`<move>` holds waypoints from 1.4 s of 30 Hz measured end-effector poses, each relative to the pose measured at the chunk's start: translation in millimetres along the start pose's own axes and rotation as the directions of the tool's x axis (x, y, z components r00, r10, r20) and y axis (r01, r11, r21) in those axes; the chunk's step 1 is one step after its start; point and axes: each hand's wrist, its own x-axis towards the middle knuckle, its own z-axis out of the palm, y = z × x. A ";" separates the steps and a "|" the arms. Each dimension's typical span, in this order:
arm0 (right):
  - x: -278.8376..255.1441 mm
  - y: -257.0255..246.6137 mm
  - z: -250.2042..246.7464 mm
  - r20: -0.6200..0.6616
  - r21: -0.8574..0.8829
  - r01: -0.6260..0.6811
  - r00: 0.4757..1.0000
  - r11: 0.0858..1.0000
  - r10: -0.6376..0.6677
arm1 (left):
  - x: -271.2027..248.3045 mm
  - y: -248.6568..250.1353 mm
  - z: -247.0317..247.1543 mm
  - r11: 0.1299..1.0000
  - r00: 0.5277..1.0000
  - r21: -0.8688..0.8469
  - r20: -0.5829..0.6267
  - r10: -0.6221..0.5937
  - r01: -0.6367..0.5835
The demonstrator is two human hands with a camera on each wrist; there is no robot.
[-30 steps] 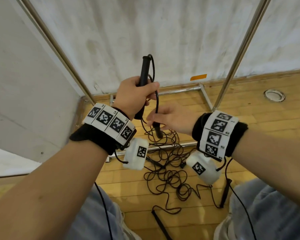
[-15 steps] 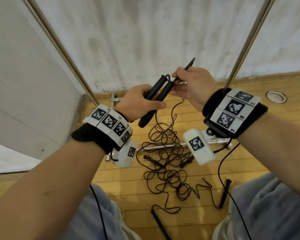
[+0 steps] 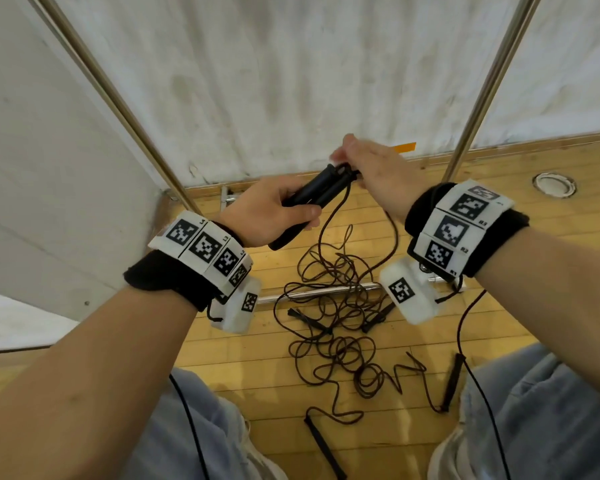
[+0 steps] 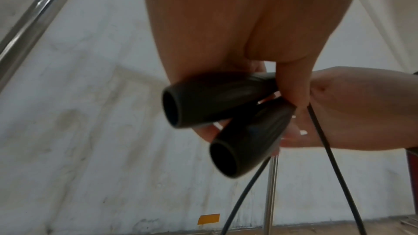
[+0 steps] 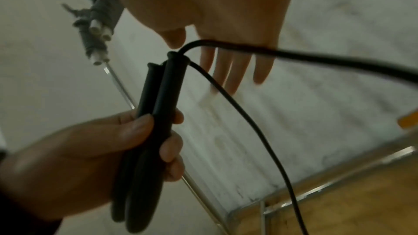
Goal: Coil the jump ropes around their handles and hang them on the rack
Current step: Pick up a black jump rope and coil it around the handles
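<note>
Two rope handles gripped over a wooden floor by a white wall.

The left hand [image 3: 267, 216] curls round both black handles [image 3: 321, 187], held side by side; the right hand [image 5: 217, 15], fingers straight and loose, touches their far end, cord [image 5: 316, 56] crossing its palm. More ropes [image 3: 340, 334] lie tangled on the plank floor [image 3: 534, 306] between the rack's steel poles [image 3: 478, 95], near the wall's base.

A wooden plank floor [image 3: 257, 386] carries a tangle of black jump ropes [image 3: 340, 344]. The rack's chrome base bar [image 3: 312, 293] lies across the tangle's far edge; loose black handles [image 3: 451, 382] lie around its near side.
</note>
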 end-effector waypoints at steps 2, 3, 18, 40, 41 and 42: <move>-2.5 0.4 0.8 0.145 0.138 -0.088 0.987 0.987 0.068 | -1.1 0.1 -2.0 1.000 0.999 0.014 0.034 0.010 -0.011; -2.8 1.3 0.2 0.168 0.166 -0.092 0.984 0.982 0.064 | -1.5 0.1 -3.3 1.000 0.999 0.018 0.038 0.008 -0.008; 9.2 -17.9 -18.0 -0.044 0.673 -0.097 0.984 0.733 0.170 | -3.1 -1.1 4.9 0.998 0.963 0.038 -0.269 -0.030 0.042; -11.2 -10.8 30.3 0.000 0.226 -0.056 0.998 0.973 0.058 | 3.5 27.3 -3.0 0.734 0.839 -0.675 -0.438 -0.322 -0.071; -11.7 -12.6 28.2 -0.014 0.174 -0.045 0.999 0.984 0.048 | 2.7 29.8 -3.1 0.708 0.837 -0.701 -0.437 -0.330 -0.086; -12.5 -14.3 26.6 -0.021 0.132 -0.027 0.999 0.991 0.030 | 1.9 32.5 -3.0 0.680 0.835 -0.726 -0.434 -0.339 -0.101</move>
